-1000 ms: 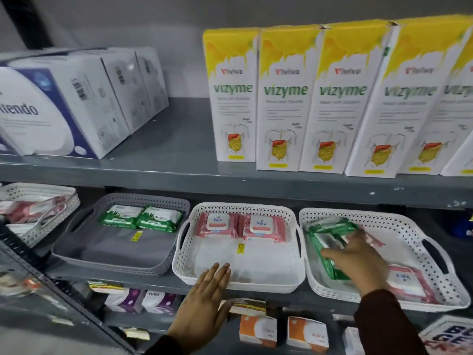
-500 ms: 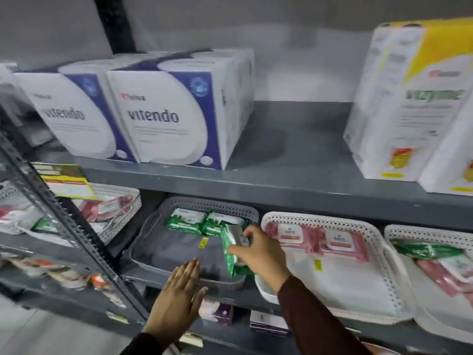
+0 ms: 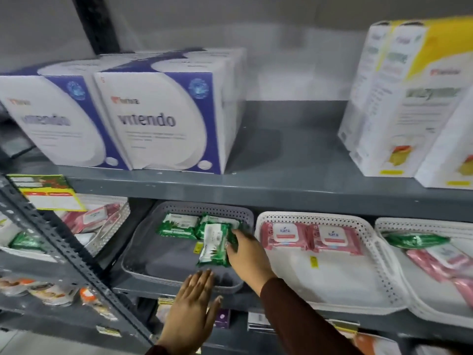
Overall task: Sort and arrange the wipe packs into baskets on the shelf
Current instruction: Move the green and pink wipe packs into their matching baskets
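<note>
Third green pack [image 3: 213, 245] now over grey basket [image 3: 179, 283], two inside

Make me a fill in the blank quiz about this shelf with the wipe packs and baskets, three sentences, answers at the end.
1. The right hand holds a ____ wipe pack over the grey basket.
2. The white basket beside it holds two ____ packs.
3. The left hand is flat at the grey basket's ____ rim.

Missing words: green; pink; front

Motion blur smears the left box's lettering [image 3: 46, 120]; right basket [image 3: 419, 224] cropped.
</note>
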The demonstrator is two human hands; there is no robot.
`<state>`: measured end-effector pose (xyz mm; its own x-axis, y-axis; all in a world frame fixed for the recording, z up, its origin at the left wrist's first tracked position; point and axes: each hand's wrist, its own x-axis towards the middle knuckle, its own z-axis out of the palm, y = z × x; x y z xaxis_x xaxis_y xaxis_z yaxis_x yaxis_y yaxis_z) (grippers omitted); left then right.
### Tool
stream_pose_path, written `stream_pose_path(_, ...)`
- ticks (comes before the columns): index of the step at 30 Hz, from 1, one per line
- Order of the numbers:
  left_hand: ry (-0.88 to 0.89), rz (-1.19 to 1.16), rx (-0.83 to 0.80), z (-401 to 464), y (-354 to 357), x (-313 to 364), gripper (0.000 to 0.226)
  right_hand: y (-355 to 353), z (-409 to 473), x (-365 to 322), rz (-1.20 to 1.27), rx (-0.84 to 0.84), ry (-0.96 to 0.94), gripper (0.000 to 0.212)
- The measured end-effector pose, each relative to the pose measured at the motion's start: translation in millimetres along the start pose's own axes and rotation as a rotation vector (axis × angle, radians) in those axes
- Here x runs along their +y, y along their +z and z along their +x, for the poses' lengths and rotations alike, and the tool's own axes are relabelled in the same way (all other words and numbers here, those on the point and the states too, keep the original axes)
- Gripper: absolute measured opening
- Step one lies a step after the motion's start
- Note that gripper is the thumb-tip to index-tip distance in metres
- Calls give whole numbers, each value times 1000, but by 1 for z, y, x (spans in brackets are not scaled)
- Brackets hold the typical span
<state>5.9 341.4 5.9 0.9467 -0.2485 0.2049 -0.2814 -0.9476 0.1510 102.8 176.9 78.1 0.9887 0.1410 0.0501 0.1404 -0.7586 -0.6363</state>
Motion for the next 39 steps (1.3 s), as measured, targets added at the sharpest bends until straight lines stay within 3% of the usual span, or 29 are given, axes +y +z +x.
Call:
stream_pose_path(3, 34, -49, 66, 15, 10, 47, 71, -52, -23, 45, 134, 234, 33, 23)
stream_pose_path(8, 217, -133, 99, 35, 34, 130, 68, -144, -59, 165, 113, 559, 332, 12)
stream_pose_path(13, 270, -156, 104, 51, 53, 195, 67, -209, -78, 280, -93, 532, 537, 23)
stream_pose_path(16, 267, -147, 90, 56, 61, 216, 67, -226, -65, 309, -138, 484, 592, 44)
stream_pose_path(18, 242, -130, 81, 55, 63, 224, 66, -232, -52, 316, 39, 489, 658, 34)
stream_pose_path(22, 217, -126, 73, 51, 63, 226, 63, -239, -29, 312, 962, 438, 891, 42)
stream_pose_path(28, 220, -91, 60, 49, 55, 219, 62, -222, -16, 327, 1081, 551, 900, 27)
stream_pose_path(33, 171, -100, 82, 42, 44, 188, 62, -215, -24, 324, 953, 745, 931, 39)
stream_pose_path(36, 116, -96, 102, 33, 36, 156, 66, -217, -33, 285, 945, 749, 765, 14)
stream_pose_path(39, -3, -85, 113, 21, 26, 107, 70, -198, -34, 236, 1131, 724, 609, 37)
